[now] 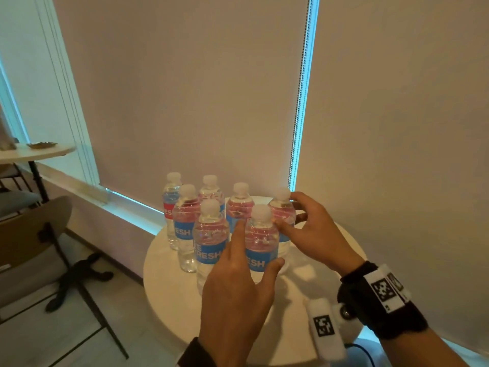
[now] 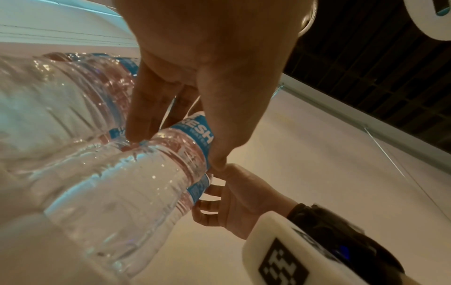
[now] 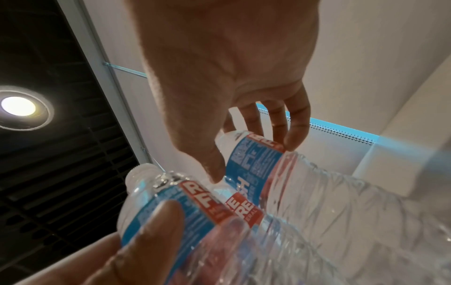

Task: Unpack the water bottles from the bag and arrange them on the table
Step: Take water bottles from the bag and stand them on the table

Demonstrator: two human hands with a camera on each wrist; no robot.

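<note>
Several clear water bottles with blue and red labels and white caps stand upright in a cluster on a round white table point(image 1: 169, 282). My left hand point(image 1: 259, 243) holds the front right bottle point(image 1: 260, 211), fingers on its left side and thumb on its right. In the left wrist view, the left hand point(image 2: 176, 151) straddles that bottle's label point(image 2: 198, 133). My right hand point(image 1: 287, 210) wraps the rightmost bottle point(image 1: 282, 194) just under its cap. In the right wrist view, the right hand point(image 3: 253, 162) has its thumb and fingers round that bottle's label point(image 3: 244, 185). No bag is in view.
Closed roller blinds point(image 1: 185, 102) hang right behind the table. A wooden chair point(image 1: 34, 234) stands at the left, with a second table point(image 1: 34, 151) beyond it. The table top in front of the bottles and to their right is bare.
</note>
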